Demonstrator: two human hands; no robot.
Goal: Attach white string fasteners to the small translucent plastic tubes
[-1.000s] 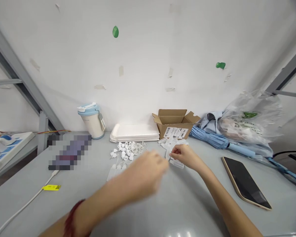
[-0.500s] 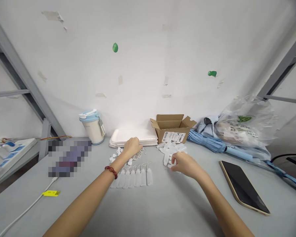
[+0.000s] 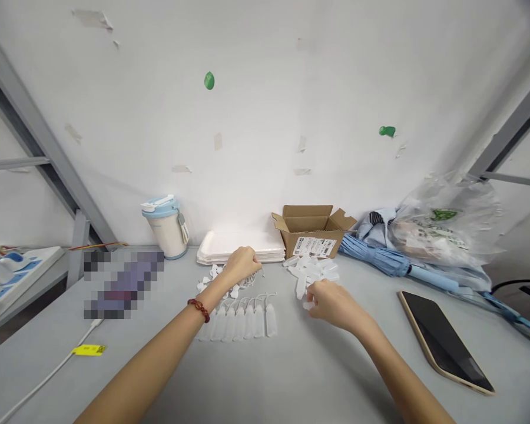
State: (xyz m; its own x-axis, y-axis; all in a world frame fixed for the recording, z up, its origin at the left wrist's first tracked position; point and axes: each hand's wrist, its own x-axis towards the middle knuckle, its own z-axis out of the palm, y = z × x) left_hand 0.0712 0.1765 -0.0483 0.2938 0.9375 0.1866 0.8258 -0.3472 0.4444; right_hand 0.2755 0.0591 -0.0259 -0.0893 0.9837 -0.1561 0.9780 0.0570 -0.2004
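Observation:
Over a small pile of white cords point(image 3: 248, 281) is my left hand point(image 3: 242, 265), its fingers curled closed; what is between the fingertips is hidden. My right hand point(image 3: 331, 301) pinches a small translucent plastic tube point(image 3: 308, 305), of which only the end shows. Just beyond it lies a heap of similar translucent tubes point(image 3: 313, 271). In front of my left hand, several tubes with cord loops point(image 3: 247, 323) lie side by side in a row. Small white plastic pieces point(image 3: 202, 284) are scattered left of the cords, partly covered by my left forearm.
A stack of white trays point(image 3: 212, 247) and an open cardboard box point(image 3: 309, 238) stand against the wall. A cup point(image 3: 168, 232) is left of them. On the right are a blue folded umbrella point(image 3: 375, 254), a plastic bag point(image 3: 441, 224) and a phone point(image 3: 444, 341). A white cable point(image 3: 44, 383) crosses the left.
My right hand has drawn slightly toward me from the heap, with a tube end now showing at its fingertips. My left hand has shifted slightly right over the cords. The view has moved a little.

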